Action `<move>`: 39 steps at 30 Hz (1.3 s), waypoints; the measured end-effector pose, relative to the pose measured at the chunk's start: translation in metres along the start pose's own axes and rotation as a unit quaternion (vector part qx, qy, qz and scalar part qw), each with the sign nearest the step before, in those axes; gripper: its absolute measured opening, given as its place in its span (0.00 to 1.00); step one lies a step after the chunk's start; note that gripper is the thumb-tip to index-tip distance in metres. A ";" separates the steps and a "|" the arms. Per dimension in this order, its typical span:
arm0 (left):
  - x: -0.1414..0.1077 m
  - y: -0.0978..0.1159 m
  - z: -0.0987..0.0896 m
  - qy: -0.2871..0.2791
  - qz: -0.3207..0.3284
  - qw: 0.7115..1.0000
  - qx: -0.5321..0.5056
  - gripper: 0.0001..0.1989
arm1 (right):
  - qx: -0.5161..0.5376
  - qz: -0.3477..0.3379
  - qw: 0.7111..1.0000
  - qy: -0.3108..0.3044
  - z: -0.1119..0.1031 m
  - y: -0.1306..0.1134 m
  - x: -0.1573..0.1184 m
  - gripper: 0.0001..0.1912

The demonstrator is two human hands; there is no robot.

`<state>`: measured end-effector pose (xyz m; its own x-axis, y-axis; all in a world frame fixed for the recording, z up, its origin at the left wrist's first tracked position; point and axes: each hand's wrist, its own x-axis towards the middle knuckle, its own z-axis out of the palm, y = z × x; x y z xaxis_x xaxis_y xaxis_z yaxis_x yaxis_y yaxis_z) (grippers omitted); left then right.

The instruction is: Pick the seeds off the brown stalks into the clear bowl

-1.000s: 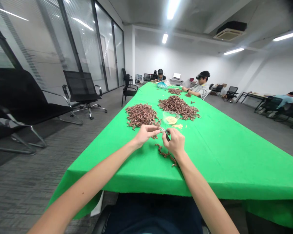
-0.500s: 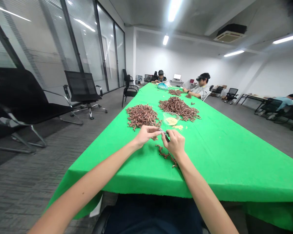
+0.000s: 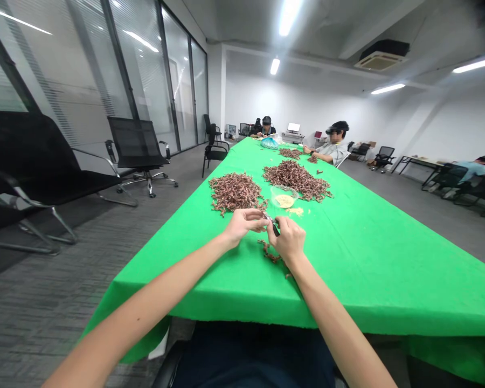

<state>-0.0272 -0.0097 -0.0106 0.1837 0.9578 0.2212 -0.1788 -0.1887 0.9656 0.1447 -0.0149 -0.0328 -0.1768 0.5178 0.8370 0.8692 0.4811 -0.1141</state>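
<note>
My left hand (image 3: pixel 246 225) is closed in a pinch, with its fingertips at the metal tip of a small tool. What the pinch holds is mostly hidden; it may be one of the small brown pieces. Wrapped round the tool's dark handle is my right hand (image 3: pixel 290 237). The tool looks like small pliers (image 3: pixel 275 229). Beneath my right wrist lie several loose brown, twisted, knobbly pieces (image 3: pixel 270 255). Just beyond my hands stands a clear bowl (image 3: pixel 285 192) with pale yellowish bits in it, and more pale bits (image 3: pixel 296 211) lie beside it.
Two large heaps of brown pieces, a left heap (image 3: pixel 235 191) and a right heap (image 3: pixel 298 179), rest on the green tablecloth (image 3: pixel 372 258). Farther off are a smaller heap (image 3: pixel 290 153), a blue bag (image 3: pixel 269 143) and two seated people. Black chairs (image 3: pixel 137 143) stand along the left.
Both hands stay in nearly the same place, still meeting at the tool. My right forearm has shifted slightly, covering more of the loose pieces beneath it.
</note>
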 end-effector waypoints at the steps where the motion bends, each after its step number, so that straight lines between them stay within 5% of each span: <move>1: 0.000 0.000 0.000 -0.002 -0.001 1.000 0.003 0.26 | 0.009 0.003 1.000 0.003 0.000 0.000 0.000 0.15; 13: 0.004 0.000 -0.004 0.009 0.019 1.000 0.001 0.26 | 0.151 0.139 0.978 0.030 -0.009 0.005 0.008 0.16; 29: 0.005 0.003 0.000 -0.097 0.064 0.990 -0.077 0.16 | 0.223 0.137 0.964 0.042 -0.015 0.003 0.011 0.15; 34: 0.005 0.003 -0.003 -0.093 0.011 0.996 -0.007 0.19 | 0.228 0.141 0.963 0.042 -0.016 0.003 0.012 0.14; 39: 0.012 -0.004 -0.016 -0.032 -0.041 0.989 0.139 0.20 | 0.236 0.146 0.959 0.047 -0.016 0.005 0.012 0.14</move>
<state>-0.0398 0.0064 -0.0141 0.2493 0.9582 0.1402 0.1093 -0.1717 0.9791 0.1538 -0.0176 -0.0146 0.1048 0.6238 0.7745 0.5646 0.6038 -0.5627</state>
